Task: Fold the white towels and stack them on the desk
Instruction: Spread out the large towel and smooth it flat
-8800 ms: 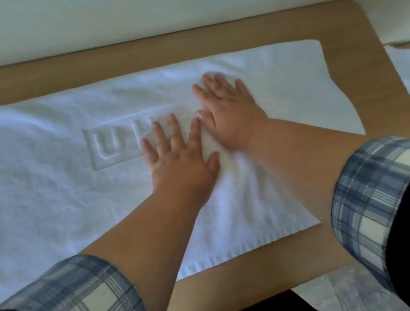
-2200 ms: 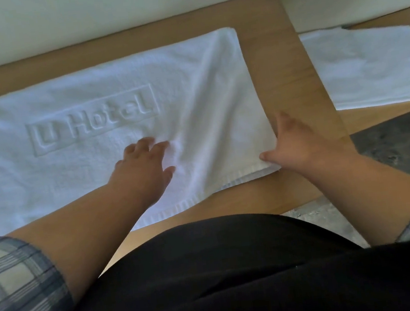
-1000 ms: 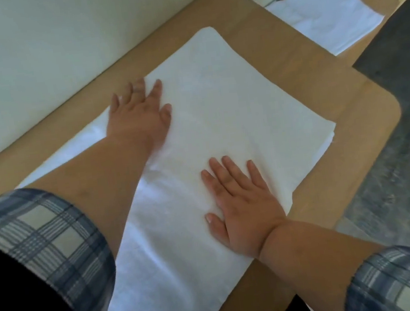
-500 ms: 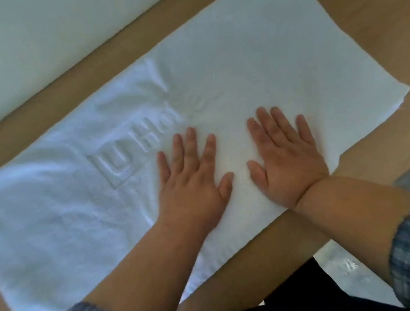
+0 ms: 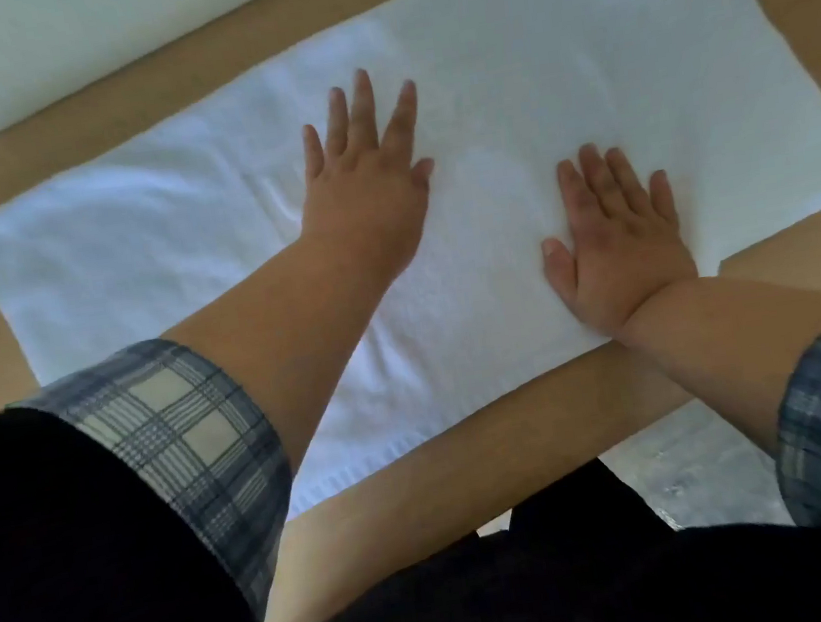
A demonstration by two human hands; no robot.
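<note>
1. Head view: the white towel (image 5: pixel 131 241) lies spread flat along the wooden bench (image 5: pixel 64 120), well within its near edge.
2. The left hand (image 5: pixel 366 176) rests palm down near the towel's middle, fingers straight and fanned wide, gripping nothing. The right hand (image 5: pixel 617 239) lies flat in the same way, closer to the near hem.
3. This looks like smoothing ahead of a fold. To do it well, keep 1 palm planted as an anchor and sweep the other outward toward an end.
4. A faint ripple (image 5: pixel 281 205) sits just beside the left hand. Press it flat, then match corners before creasing, since soft terry probably bunches easily.
</note>
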